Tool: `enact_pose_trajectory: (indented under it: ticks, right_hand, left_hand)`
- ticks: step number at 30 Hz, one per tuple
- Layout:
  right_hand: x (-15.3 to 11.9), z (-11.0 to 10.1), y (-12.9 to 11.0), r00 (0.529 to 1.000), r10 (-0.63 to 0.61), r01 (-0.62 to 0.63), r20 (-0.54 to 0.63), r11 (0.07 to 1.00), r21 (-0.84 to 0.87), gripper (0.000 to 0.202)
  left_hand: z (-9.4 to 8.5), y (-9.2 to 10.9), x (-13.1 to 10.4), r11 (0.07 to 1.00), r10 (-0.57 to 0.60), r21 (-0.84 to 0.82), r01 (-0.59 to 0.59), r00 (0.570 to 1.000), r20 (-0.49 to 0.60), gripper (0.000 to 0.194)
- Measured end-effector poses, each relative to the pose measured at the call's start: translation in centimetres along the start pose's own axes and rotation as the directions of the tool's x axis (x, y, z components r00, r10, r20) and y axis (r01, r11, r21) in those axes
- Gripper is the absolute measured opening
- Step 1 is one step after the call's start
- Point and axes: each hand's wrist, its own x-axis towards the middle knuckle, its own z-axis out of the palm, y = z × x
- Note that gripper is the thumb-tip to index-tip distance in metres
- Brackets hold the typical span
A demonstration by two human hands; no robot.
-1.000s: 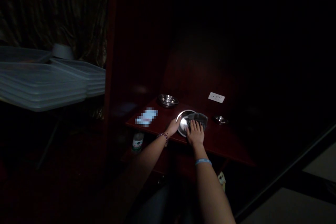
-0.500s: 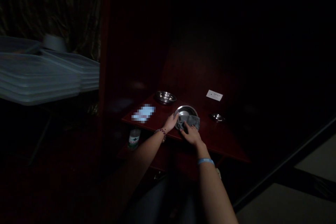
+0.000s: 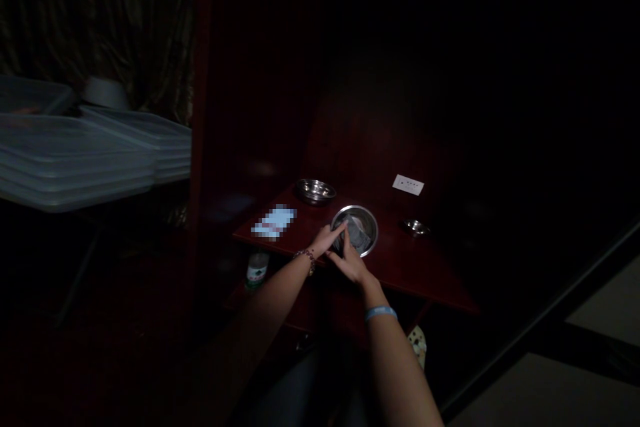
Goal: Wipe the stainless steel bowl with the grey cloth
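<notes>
A shiny metal bowl [image 3: 369,215] is tilted toward me above the front of the dark red table, its inside facing up. My left hand [image 3: 325,239] grips its left rim, thumb stretched over the edge. Inside the bowl lies a grey cloth [image 3: 358,235]. My right hand [image 3: 351,264] is at the near left of the bowl on the cloth, its thumb and index finger apart around the rim. The other fingers of both hands are mostly hidden. Another metal bowl [image 3: 316,192] stands behind to the left, and a small metal dish [image 3: 416,227] to the right.
A blurred-out bright phone-like object [image 3: 275,221] lies on the left of the table [image 3: 400,267]. Below it stands a bottle with a green label [image 3: 257,271]. A white socket plate [image 3: 409,185] is on the back wall. Stacked clear plastic boxes [image 3: 75,153] are at far left.
My right hand has moved left across the bowl, to its left rim. The cloth has gone from lying over the near rim to bunched inside the bowl. My left hand stays on the rim.
</notes>
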Motion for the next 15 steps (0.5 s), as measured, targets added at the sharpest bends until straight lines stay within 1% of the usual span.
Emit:
enact_pose_trajectory:
  ticks: [3, 6, 9, 11, 15]
  right_hand:
    - [0.0, 0.0, 0.1, 1.0, 0.023, -0.022, 0.016, 0.998, -0.051, 0.097]
    - [0.1, -0.1, 0.4, 1.0, 0.006, -0.006, 0.002, 0.997, -0.077, 0.091]
    - [0.5, 0.0, 0.9, 0.996, -0.047, 0.039, -0.073, 0.992, -0.118, 0.084]
    - [0.8, 0.3, 1.3, 0.991, -0.062, 0.042, -0.122, 0.986, -0.163, 0.079]
    - [1.1, 1.4, 1.3, 0.979, 0.001, -0.052, -0.203, 0.967, -0.248, 0.074]
  left_hand:
    - [0.0, -0.5, 0.2, 1.0, 0.021, -0.018, -0.021, 0.999, 0.033, 0.058]
    - [0.0, -1.2, 0.7, 0.999, 0.045, -0.027, -0.044, 0.998, 0.039, 0.06]
    - [0.2, -1.7, 1.1, 0.999, 0.042, -0.01, -0.042, 0.999, 0.029, 0.061]
    - [0.2, -1.9, 1.3, 0.998, 0.058, 0.007, -0.058, 0.998, 0.013, 0.056]
    - [0.4, -2.1, 1.5, 0.996, 0.08, 0.031, -0.08, 0.997, 0.001, 0.048]
